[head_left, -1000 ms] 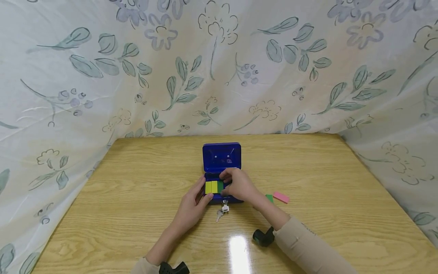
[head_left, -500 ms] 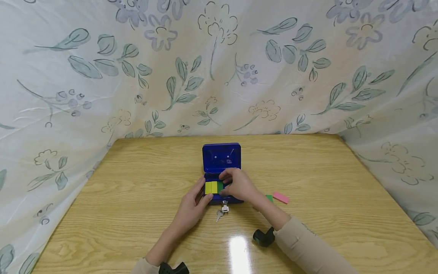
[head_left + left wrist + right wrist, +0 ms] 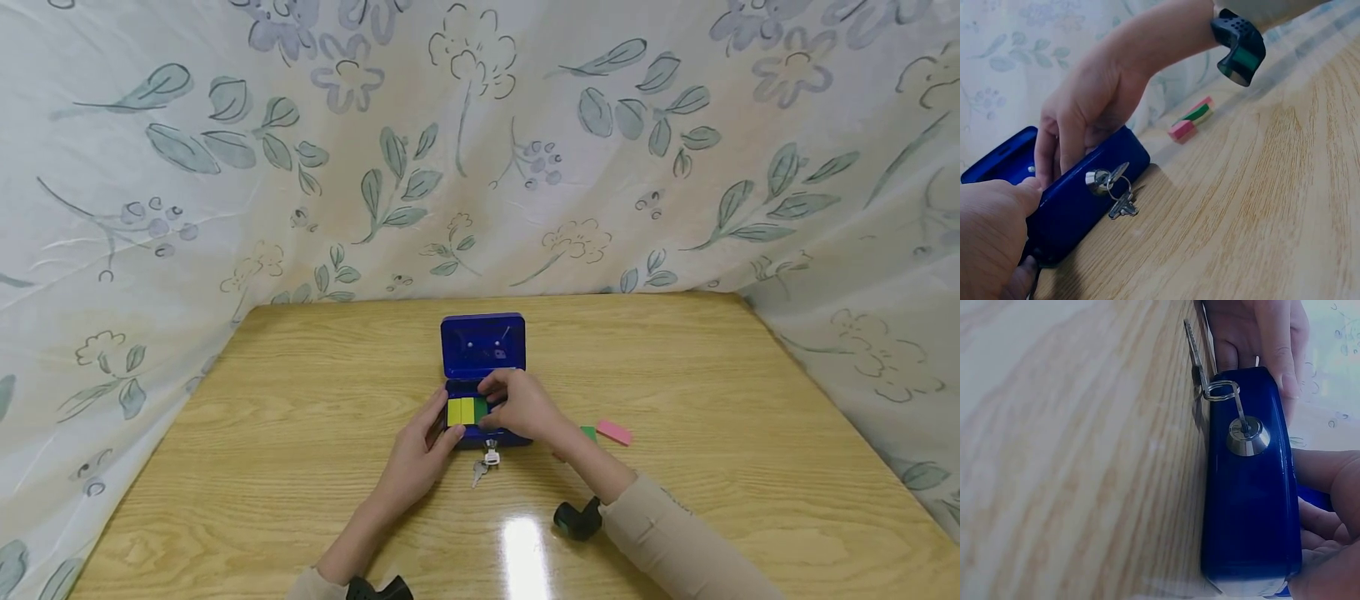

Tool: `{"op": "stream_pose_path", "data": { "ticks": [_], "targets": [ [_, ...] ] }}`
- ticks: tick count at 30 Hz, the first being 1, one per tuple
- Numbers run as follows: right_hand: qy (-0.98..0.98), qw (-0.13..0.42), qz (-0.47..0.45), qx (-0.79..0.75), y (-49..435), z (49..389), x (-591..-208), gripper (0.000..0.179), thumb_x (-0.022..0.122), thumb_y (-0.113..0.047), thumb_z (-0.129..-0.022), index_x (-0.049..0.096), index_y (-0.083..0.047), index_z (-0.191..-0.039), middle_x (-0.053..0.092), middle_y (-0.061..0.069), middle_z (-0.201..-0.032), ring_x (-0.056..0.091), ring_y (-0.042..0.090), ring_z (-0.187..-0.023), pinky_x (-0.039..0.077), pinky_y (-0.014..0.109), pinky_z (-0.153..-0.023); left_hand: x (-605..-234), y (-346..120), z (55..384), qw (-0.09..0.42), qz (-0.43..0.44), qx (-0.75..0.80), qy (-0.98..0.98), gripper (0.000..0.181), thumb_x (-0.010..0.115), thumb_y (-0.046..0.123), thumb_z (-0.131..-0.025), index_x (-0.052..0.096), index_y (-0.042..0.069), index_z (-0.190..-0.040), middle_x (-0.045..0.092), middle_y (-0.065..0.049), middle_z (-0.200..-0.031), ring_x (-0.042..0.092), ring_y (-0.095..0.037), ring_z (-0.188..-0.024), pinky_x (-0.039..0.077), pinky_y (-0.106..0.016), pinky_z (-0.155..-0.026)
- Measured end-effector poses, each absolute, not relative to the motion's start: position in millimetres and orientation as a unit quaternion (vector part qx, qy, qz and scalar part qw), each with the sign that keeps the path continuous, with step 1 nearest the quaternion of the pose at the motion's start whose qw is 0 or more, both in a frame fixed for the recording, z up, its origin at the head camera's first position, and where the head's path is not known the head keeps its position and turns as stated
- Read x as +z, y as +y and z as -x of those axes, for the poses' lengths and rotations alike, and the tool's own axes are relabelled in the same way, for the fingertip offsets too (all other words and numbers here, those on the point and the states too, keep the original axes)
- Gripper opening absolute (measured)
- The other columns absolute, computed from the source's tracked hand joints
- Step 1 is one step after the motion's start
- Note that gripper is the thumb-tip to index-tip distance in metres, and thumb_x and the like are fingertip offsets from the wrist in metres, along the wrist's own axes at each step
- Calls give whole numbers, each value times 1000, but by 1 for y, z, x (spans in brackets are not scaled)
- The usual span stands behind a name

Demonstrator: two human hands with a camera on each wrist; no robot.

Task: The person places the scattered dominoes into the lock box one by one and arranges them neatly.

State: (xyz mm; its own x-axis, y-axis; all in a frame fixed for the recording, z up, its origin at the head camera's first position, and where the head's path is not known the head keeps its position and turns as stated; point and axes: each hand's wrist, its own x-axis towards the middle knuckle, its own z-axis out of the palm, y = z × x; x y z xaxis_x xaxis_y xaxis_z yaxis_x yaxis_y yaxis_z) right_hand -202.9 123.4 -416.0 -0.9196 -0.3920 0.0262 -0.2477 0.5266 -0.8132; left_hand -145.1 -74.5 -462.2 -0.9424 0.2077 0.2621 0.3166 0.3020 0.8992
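Note:
A blue metal cash box (image 3: 450, 437) stands on the wooden table with its lid (image 3: 483, 346) raised at the back. My left hand (image 3: 420, 446) grips the box's left end, thumb over the front rim and fingers along the side. Inside, two yellow blocks (image 3: 461, 411) lie side by side at the left. A green block (image 3: 481, 410) sits against their right side. My right hand (image 3: 525, 408) reaches into the box and pinches this green block between thumb and fingers. The right part of the interior is hidden under that hand.
A silver lock (image 3: 1247, 435) on the box front holds a key, and a second key (image 3: 479, 473) hangs from its ring. Right of the box lie a pink block (image 3: 615, 432), a green block (image 3: 588, 432) and another pink block (image 3: 1182, 130). A floral curtain (image 3: 480, 208) hangs behind the table.
The head view has shifted very slightly. Both hands, the box and the blocks keep their places.

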Motion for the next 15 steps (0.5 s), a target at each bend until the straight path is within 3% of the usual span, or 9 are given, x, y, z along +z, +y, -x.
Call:
{"op": "stream_pose_path", "data": {
  "ticks": [15],
  "targets": [
    [845,77,202,-488,128,202,-419,41,86,-3,-75,68,-1,-111,66,10,-108,65,22,-95,57,28,-77,-461,-76,147,39,157,-566,-808,63,60,20,-100,31,0,-153,26,-14,-158,29,-17,-141,34,-28,-107]
  ]
}}
